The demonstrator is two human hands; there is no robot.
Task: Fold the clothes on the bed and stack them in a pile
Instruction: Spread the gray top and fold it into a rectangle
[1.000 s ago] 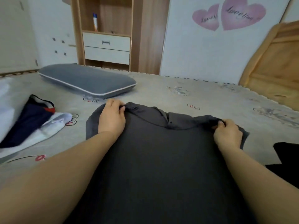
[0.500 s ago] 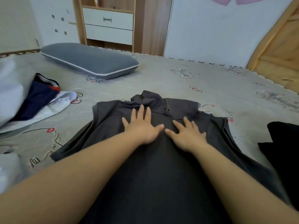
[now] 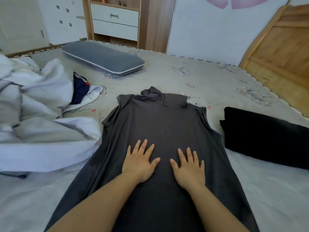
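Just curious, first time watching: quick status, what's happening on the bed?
Left hand and right hand open, flat on the dark grey garment. Garment spread out, not yet folded. Black folded piece lies right, white bedding left; neither blocks.

- Left edge of the bed point(image 3: 167, 77): a heap of white and grey bedding point(image 3: 38, 118) crowds up against the grey dress point(image 3: 163, 124), leaving no gap there.
- Right edge: a folded black garment point(image 3: 264, 136) lies just beside the dress, with a narrow strip between.
- Far side: open bedsheet beyond the collar, up to the grey pillow point(image 3: 103, 59) near the far left corner.
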